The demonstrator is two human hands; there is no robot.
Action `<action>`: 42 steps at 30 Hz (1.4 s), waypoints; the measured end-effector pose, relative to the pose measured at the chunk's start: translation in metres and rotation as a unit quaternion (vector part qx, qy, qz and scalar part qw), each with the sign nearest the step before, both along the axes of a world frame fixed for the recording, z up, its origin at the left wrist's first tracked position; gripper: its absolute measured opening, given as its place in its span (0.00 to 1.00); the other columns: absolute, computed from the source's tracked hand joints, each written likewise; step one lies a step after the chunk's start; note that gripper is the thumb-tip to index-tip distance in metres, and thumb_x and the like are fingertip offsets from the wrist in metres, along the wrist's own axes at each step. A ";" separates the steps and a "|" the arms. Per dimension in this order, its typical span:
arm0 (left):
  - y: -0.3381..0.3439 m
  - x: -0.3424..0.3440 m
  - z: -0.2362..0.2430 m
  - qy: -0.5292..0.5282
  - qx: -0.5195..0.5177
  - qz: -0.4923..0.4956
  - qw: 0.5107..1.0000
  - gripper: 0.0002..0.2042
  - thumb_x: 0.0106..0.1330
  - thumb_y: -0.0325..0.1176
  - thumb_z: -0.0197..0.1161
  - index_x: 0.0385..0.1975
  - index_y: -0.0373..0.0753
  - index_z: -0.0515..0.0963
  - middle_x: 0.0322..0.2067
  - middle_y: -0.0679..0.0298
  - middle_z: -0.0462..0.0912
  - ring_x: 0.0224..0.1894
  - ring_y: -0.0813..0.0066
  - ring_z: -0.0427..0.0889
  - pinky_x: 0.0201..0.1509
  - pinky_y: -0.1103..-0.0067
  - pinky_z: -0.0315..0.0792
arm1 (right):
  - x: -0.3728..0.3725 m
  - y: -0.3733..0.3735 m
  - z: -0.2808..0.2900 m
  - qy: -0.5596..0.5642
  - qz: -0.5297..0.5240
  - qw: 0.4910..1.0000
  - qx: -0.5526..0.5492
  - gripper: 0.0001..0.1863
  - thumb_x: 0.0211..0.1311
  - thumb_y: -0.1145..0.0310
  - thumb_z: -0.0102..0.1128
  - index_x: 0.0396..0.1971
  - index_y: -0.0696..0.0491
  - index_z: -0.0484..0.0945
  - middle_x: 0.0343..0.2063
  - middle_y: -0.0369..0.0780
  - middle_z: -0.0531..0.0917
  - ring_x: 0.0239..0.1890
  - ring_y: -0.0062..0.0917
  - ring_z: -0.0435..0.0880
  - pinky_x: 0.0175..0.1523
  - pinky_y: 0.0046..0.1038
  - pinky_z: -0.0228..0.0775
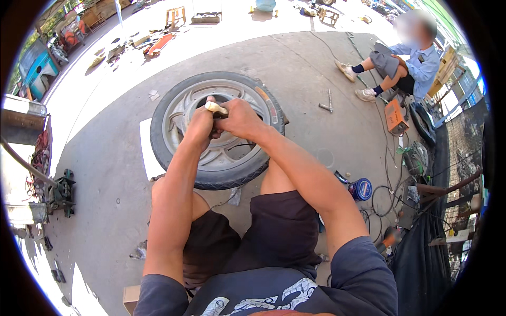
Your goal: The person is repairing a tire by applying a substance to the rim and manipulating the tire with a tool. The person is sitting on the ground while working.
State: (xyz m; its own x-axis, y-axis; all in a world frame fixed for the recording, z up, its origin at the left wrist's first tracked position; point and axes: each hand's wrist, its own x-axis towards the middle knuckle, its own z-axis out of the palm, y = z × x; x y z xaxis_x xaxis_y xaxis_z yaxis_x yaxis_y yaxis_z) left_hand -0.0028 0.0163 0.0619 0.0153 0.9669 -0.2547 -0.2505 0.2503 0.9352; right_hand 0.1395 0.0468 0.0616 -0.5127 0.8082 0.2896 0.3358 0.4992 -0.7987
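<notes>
1. Left hand [200, 125] and right hand [240, 121], both bare, brought together at centre frame. Fingers look curled tight on a short, rounded, cream-coloured piece [216, 108] that shows above them. Undersides of both grips hidden; its full shape and material cannot be told.
2. Below the hands, left of centre: cast silver-grey metal wheel with spokes [224, 160], lying on its side before the person's knees. The hands cover part of its hub.
3. Black rubber tyre [216, 180] sits around the wheel; orange-and-pale label [268, 100] at its upper right.
4. White flat sheet [148, 158] shows past the tyre's left edge; what lies under the rest is mostly hidden.
5. Progress, as judged: tyre already on the wheel, no gap visible along the exposed edge. Work at the hub seems under way, not finished, with both hands engaged there. Wheel is fitted to no vehicle. How much remains at the hub cannot be told.
6. Nearby: T-shaped grey metal tool [328, 102] on the floor, upper right of centre, untouched; round dark-blue tub [360, 188] right of centre.
7. Upper right: seated person in light-blue shirt [421, 71], well apart from the wheel.
</notes>
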 end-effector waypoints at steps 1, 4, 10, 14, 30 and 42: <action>0.000 -0.003 -0.002 0.008 -0.006 -0.012 1.000 0.24 0.79 0.52 0.41 0.30 0.39 0.73 0.21 0.66 0.68 0.19 0.78 0.61 0.21 0.79 0.55 | -0.002 0.000 -0.002 0.005 0.006 1.000 -0.004 0.11 0.45 0.63 0.65 0.24 0.57 0.85 0.20 0.46 0.85 0.25 0.36 0.86 0.35 0.33 0.76; 0.001 -0.007 -0.003 0.012 -0.011 -0.028 0.999 0.22 0.78 0.55 0.42 0.32 0.44 0.72 0.24 0.69 0.69 0.22 0.79 0.64 0.24 0.78 0.56 | -0.004 0.001 -0.002 0.013 0.011 1.000 -0.011 0.10 0.46 0.66 0.64 0.25 0.57 0.85 0.20 0.46 0.85 0.25 0.36 0.86 0.35 0.33 0.76; -0.003 -0.002 0.005 -0.001 -0.025 -0.031 0.999 0.20 0.79 0.52 0.41 0.34 0.44 0.72 0.25 0.68 0.69 0.24 0.78 0.64 0.26 0.78 0.57 | -0.001 0.000 -0.002 0.007 0.015 1.000 -0.023 0.09 0.48 0.68 0.63 0.27 0.58 0.84 0.20 0.45 0.84 0.25 0.35 0.85 0.35 0.33 0.74; -0.003 -0.003 0.006 -0.015 -0.024 -0.038 0.999 0.19 0.79 0.49 0.41 0.33 0.44 0.72 0.25 0.68 0.70 0.24 0.78 0.64 0.26 0.78 0.58 | -0.002 -0.006 0.008 -0.007 -0.005 1.000 -0.022 0.10 0.49 0.67 0.63 0.27 0.59 0.83 0.20 0.46 0.84 0.25 0.35 0.85 0.35 0.33 0.74; -0.004 -0.010 0.010 0.045 0.028 0.053 0.997 0.11 0.72 0.36 0.58 0.34 0.34 0.79 0.19 0.74 0.67 0.15 0.88 0.59 0.17 0.84 0.48 | 0.017 0.017 0.009 0.184 -0.056 0.952 -0.240 0.14 0.62 0.63 0.56 0.27 0.60 0.79 0.19 0.34 0.76 0.20 0.15 0.71 0.24 0.22 0.59; -0.007 -0.014 0.019 0.022 0.055 0.083 0.995 0.08 0.68 0.31 0.61 0.34 0.32 0.78 0.17 0.75 0.66 0.15 0.89 0.58 0.17 0.85 0.47 | 0.038 0.071 -0.012 0.192 -0.182 0.942 -0.205 0.10 0.62 0.70 0.61 0.28 0.63 0.81 0.18 0.35 0.76 0.18 0.15 0.69 0.23 0.22 0.57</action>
